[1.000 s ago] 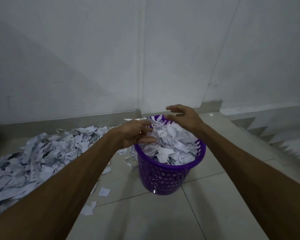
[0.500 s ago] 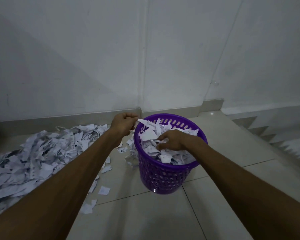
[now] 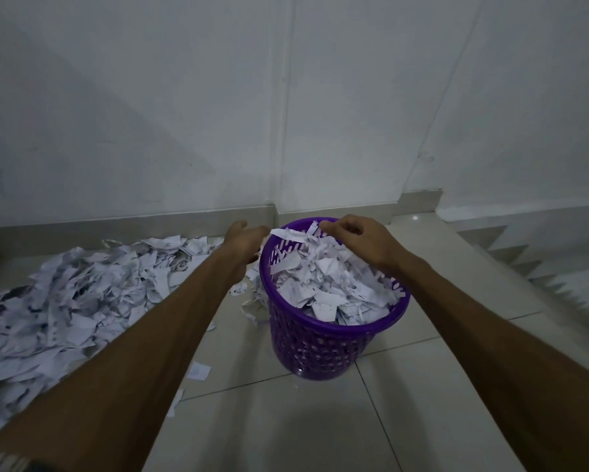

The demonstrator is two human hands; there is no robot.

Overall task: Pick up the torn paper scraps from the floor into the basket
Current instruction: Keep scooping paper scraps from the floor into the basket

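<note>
A purple plastic basket [image 3: 323, 349] stands on the tiled floor, heaped to the brim with torn white paper scraps [image 3: 323, 284]. My right hand [image 3: 361, 241] hovers over the basket's far rim, fingers curled down, its fingertips pinching a small scrap there. Just outside the left rim is my left hand [image 3: 243, 245], fingers loosely spread, its fingertips next to the end of a long paper strip [image 3: 288, 234] that lies over the rim. A wide pile of torn scraps [image 3: 65, 301] covers the floor to the left.
A white wall with a grey skirting [image 3: 184, 218] runs close behind the basket. Stairs [image 3: 541, 277] drop away on the right. A few single scraps [image 3: 198, 371] lie on the tiles in front of the pile, near my left forearm.
My right hand has lifted from the middle of the heap to the far rim. My left hand has loosened from a fist on the strip and shifted slightly left of the rim.
</note>
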